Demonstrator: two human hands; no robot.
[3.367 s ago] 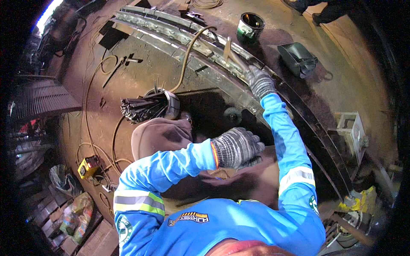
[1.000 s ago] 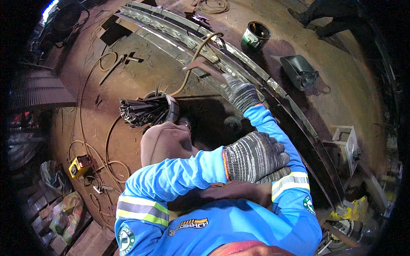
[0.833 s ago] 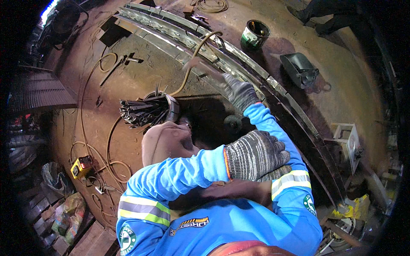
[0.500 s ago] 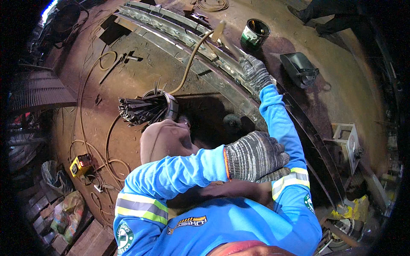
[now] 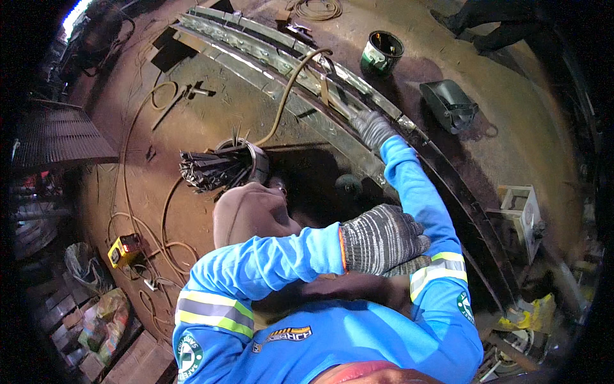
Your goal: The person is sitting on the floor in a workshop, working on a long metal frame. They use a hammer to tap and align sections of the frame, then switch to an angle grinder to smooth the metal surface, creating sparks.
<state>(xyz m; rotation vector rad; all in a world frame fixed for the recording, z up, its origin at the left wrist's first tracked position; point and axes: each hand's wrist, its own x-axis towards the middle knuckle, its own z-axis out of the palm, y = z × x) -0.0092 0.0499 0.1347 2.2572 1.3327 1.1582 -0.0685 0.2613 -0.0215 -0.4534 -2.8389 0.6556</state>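
While the right hand (image 5: 373, 130) in its grey knit glove is stretched out and closed around a slim tan-handled brush (image 5: 325, 91), the brush lies against the long curved steel rail (image 5: 281, 70) on the rusty floor; the left hand (image 5: 382, 238), same kind of glove, is curled loosely against the right blue sleeve (image 5: 419, 211), holding nothing. Green paint can (image 5: 380, 54) sits just past the rail; bundle of dark metal rods (image 5: 214, 168) well to the left.
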